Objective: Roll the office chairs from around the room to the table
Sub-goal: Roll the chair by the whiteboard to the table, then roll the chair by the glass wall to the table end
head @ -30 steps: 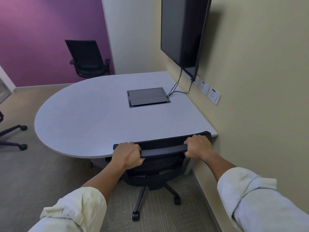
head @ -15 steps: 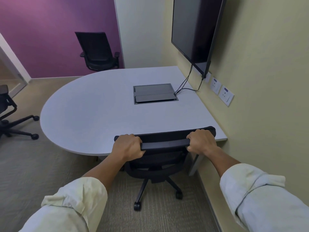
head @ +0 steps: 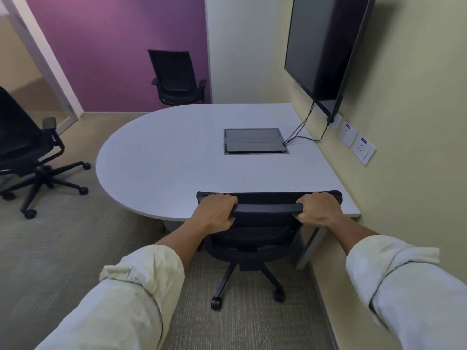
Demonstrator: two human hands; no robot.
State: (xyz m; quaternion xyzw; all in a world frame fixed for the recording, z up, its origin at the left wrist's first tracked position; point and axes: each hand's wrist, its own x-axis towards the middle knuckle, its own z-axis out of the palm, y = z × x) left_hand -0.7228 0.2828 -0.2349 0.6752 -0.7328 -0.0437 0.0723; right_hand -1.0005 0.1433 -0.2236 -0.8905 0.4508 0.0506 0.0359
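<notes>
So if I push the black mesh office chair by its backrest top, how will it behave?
The black mesh office chair should probably roll easily: castors on short carpet. Both hands grip high, so it may tilt slightly. The mesh back likely flexes.

Left chair (newly) in view

wall screen | two wall sockets (side by side) | black cables hanging | purple wall

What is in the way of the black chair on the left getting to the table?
Nothing visible. Only bare carpet lies between the chair on the left and the rounded end of the table. Both hands, the left hand and right hand, are busy gripping the chair by the wall.
</notes>
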